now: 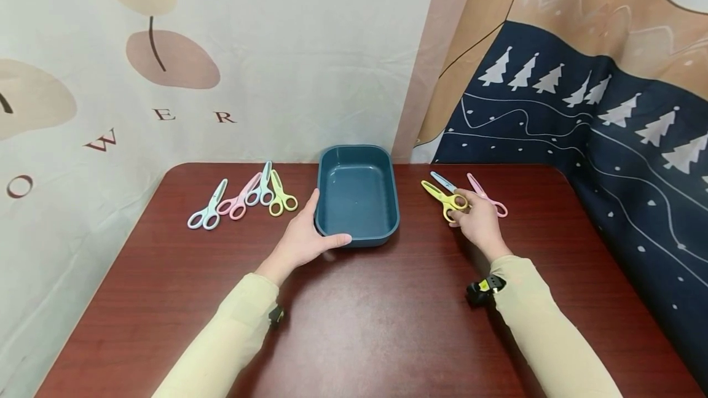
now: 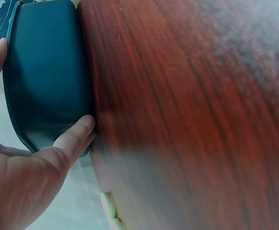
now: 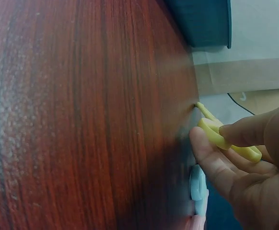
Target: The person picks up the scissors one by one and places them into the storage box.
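Observation:
A dark teal rectangular bin (image 1: 357, 238) stands at the table's back middle. My left hand (image 1: 301, 239) rests against its near left corner, thumb along the front rim and fingers along the left wall. In the left wrist view, straight fingers touch the bin's outer wall (image 2: 48, 72). My right hand (image 1: 480, 224) pinches yellow scissors (image 1: 437, 193) by the handle loops, blades pointing back left. The right wrist view shows thumb and finger on the yellow handle (image 3: 216, 135). Close by lie blue scissors (image 1: 442, 181), partly hidden, and pink scissors (image 1: 480, 188).
Left of the bin lie pale blue scissors (image 1: 213, 201), pink scissors (image 1: 243, 195), another blue pair (image 1: 264, 184) and yellow-green scissors (image 1: 279, 192). The brown wooden table (image 1: 354, 324) ends at a printed cloth backdrop (image 1: 310, 78).

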Tool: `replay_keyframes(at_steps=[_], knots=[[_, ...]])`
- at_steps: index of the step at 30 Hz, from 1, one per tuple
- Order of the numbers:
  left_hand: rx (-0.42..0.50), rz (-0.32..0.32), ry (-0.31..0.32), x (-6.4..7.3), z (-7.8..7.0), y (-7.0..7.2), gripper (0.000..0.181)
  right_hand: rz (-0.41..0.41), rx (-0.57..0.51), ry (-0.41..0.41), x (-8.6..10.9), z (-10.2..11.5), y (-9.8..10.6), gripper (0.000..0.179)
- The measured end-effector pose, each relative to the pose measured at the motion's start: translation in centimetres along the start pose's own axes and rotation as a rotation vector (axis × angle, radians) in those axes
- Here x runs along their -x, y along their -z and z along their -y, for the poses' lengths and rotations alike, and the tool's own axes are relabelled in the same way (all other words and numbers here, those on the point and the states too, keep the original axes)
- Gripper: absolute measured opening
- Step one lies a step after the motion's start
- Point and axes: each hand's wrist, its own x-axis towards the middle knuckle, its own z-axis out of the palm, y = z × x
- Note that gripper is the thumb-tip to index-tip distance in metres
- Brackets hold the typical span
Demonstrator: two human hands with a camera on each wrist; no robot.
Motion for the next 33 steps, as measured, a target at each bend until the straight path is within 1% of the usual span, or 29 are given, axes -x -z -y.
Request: replay_keyframes(at_steps=[7,11,18,26,33], knots=[[0.001,0.002,0.002,-0.1,-0.1,0.0,0.127,-0.024,0.019,0.016,0.0,0.2,0.3,0.052],[0.005,0.003,0.004,0.0,-0.2,0.0,0.127,-0.003,-0.021,0.021,0.1,0.4,0.6,0.053],[0.011,-0.002,-0.002,0.1,-0.2,0.1,0.129,0.064,-0.122,-0.008,0.1,1.1,0.9,0.058],[0.01,0.002,0.002,0.1,-0.2,0.1,0.129,0.112,-0.308,-0.016,0.0,1.9,1.2,0.06],[0.014,0.003,0.005,0.1,-0.2,0.1,0.129,0.144,-0.359,-0.023,-0.2,2.5,1.3,0.061]])
